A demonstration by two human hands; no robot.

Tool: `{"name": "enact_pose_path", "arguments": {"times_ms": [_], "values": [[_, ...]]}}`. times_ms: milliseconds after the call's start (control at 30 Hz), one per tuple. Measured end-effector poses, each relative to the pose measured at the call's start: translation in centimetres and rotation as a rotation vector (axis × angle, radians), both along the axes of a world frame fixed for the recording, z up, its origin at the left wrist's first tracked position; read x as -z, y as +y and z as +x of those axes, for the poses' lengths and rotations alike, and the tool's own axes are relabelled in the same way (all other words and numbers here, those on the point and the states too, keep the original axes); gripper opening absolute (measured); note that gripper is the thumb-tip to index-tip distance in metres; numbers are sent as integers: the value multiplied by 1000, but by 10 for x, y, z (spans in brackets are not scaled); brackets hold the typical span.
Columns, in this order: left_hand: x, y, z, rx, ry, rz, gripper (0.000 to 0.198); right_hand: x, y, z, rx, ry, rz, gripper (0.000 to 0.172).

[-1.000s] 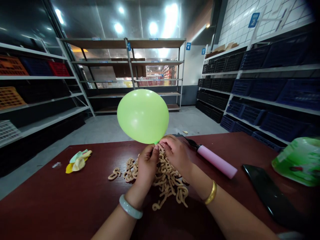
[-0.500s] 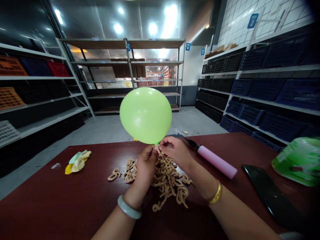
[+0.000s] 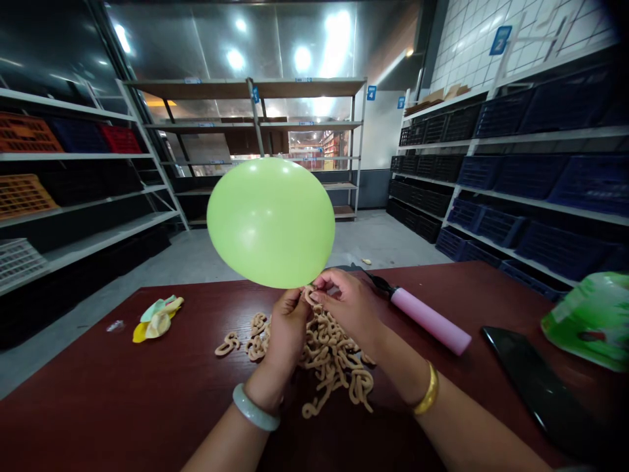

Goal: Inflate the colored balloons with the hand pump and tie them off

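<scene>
A light-green inflated balloon (image 3: 271, 223) sits in the centre of the frame, its neck end pointing down toward the two hands just below it. The left hand (image 3: 287, 328) has its thumb and fingers closed on the balloon's neck, though the exact contact is partly hidden. The right hand (image 3: 348, 301) pinches a curled tan strand (image 3: 310, 296) between thumb and fingers, right beside that neck. A pale bangle (image 3: 255, 410) circles the left wrist, a gold bracelet (image 3: 426, 390) the right.

Beneath and around the hands, a loose pile of tan cord-like strands (image 3: 331, 357) lies on the dark red tabletop (image 3: 122, 406), a few clumps spreading left. Right of centre, a pink hand pump (image 3: 432, 321) lies aslant, its black nozzle end toward the upper left. At the lower right is a black smartphone (image 3: 531, 380), with a green plastic pouch (image 3: 590, 321) near the right edge. Left of centre lie limp yellow, cream and mint balloons (image 3: 158, 319).

Metal shelving (image 3: 258, 124) spans the upper middle; dark blue crates (image 3: 533, 170) fill racks at right.
</scene>
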State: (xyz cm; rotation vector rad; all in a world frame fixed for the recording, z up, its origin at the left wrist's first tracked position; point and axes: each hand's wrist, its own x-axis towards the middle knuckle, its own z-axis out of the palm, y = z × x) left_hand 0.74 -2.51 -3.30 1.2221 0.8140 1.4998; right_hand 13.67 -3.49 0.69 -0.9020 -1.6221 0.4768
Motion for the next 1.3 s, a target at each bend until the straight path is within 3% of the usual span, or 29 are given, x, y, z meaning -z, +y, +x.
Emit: {"name": "enact_pose_path", "arguments": {"times_ms": [400, 633, 700, 800, 867, 967, 1167, 1300], "values": [[-3, -3, -2, -34, 141, 42, 20, 1, 6, 6, -28, -49, -57, 6], [-2, -1, 0, -39, 87, 5, 18, 2, 2, 3, 79, -226, 46, 4], [-1, 0, 3, -1, -48, -68, 20, 5, 2, -1, 38, -119, -31, 5], [-1, 0, 8, 46, -222, -151, 23, 10, 2, -11, -159, 259, -329, 12], [-2, -1, 10, 60, -259, -150, 23, 13, 2, -16, -292, 500, -493, 19], [-4, -3, 11, 60, -258, -112, 20, 14, 3, -18, -387, 692, -584, 27], [0, 1, 5, 35, -154, -37, 17, 12, 5, -10, -315, 614, -525, 38], [4, 3, 1, -48, 11, 6, 20, 7, 3, -9, -286, 530, -477, 34]]}}
